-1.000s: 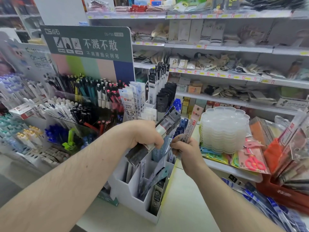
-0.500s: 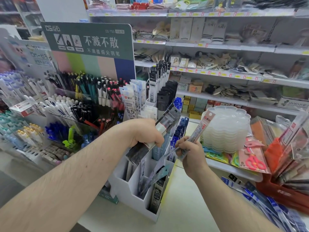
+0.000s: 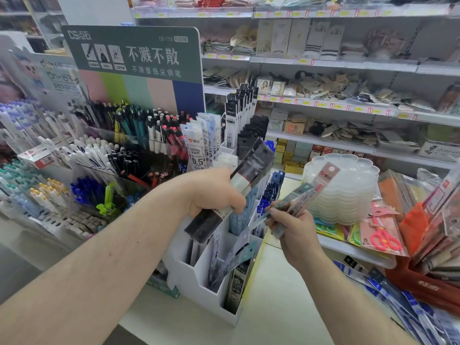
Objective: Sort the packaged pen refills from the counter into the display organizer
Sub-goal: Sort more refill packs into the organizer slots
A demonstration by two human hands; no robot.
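Refill packs: two lots in play, both up in the hands above the white display organizer (image 3: 199, 277), and more blue-striped loose packs (image 3: 398, 292) lying on the counter at lower right.
Left hand: left hand (image 3: 211, 192) comes in from the lower left, forearm long across the shot, fist closed tight round a black-and-white bundle of packs (image 3: 231, 192) that slants from low left up to high right over the organizer's middle slots.
Right hand: right hand (image 3: 293, 227) sits just beside the organizer's right edge, fingers curled, pinching a few slim packs at their lower ends; a pink-topped pack (image 3: 321, 180) fans up and to the right, a pale blue one (image 3: 258, 220) pokes left toward the slots.
Organizer: stepped white compartments, upright packs already standing in several, dark ones at the back, pale blue in the middle.
Counter: pale surface (image 3: 273, 307), organizer standing on it.
Left side: racks of pens (image 3: 139, 135) under a green sign board (image 3: 134, 51).
Right side: stack of clear scalloped trays (image 3: 348, 192), packaged pink scissors (image 3: 383, 237) in front of it.
Room: shop shelves (image 3: 323, 63) behind, crowded with small goods and yellow price tags.
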